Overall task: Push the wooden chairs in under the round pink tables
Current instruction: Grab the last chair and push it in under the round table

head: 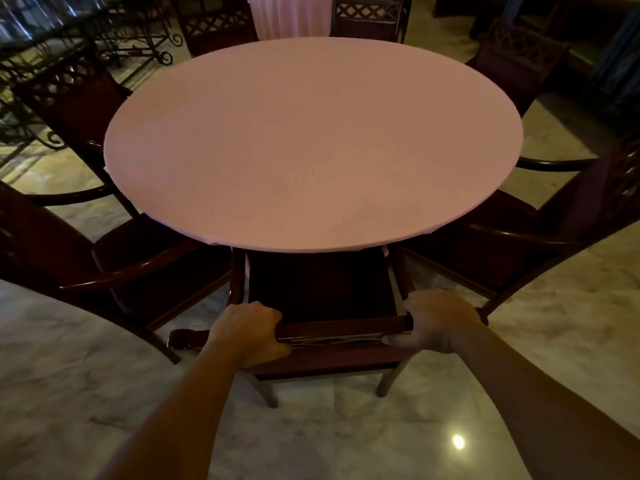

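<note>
A round pink table (311,140) fills the middle of the head view. Directly in front of me stands a dark wooden chair (318,289), its seat partly under the table's near edge. My left hand (247,332) grips the left end of the chair's top rail (343,329). My right hand (438,320) grips the right end of the same rail. Both arms reach forward from the bottom of the view.
More dark wooden armchairs ring the table: one at the near left (114,265), one at the near right (540,230), others at the far left (69,98) and far right (512,60). A second pink table (291,15) stands behind. Marble floor (329,438) lies underfoot.
</note>
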{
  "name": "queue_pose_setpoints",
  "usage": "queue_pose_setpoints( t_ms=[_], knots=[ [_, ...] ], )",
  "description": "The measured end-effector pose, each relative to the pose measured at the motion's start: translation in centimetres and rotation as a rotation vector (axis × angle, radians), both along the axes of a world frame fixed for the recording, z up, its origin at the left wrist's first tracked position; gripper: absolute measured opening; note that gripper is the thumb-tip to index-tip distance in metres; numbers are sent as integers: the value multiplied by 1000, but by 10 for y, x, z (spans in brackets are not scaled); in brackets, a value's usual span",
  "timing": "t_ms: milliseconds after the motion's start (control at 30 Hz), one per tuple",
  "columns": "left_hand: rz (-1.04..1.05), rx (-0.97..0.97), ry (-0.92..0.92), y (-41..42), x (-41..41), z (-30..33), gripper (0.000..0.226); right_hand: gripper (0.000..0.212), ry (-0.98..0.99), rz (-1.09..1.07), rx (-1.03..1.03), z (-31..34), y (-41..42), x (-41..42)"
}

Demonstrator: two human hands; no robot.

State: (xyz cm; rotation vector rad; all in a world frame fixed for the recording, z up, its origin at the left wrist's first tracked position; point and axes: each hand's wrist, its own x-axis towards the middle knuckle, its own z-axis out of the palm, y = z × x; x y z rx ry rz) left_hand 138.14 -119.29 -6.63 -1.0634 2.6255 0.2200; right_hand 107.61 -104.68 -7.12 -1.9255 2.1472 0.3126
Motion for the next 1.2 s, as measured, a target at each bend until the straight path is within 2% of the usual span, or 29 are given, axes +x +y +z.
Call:
queue_pose_setpoints(
  t_ms=[233,367,433,500,600,700,867,1200],
  knots=[
    [41,0,-87,-17,-10,1,38,73,1,30,-11,2,-17,-11],
    [125,-128,-54,-7,-10,-1,51,71,-10,53,-26,1,-21,-18],
    [212,-164,33,-2,-2,-1,49,70,-5,69,-34,1,-22,-21],
    [259,-112,71,-2,6,2,44,70,-7,68,-47,1,-23,-21],
    [244,-85,19,-9,12,3,42,71,-18,55,-46,1,-22,-20],
    [228,-140,-58,-11,12,-1,43,76,14,-5,-18,6,-21,-15],
    [229,-99,-108,-16,11,4,42,81,26,-151,-21,11,-15,-1],
    [247,-69,-102,-15,23,19,44,57,-61,-222,-69,16,1,25]
  ],
)
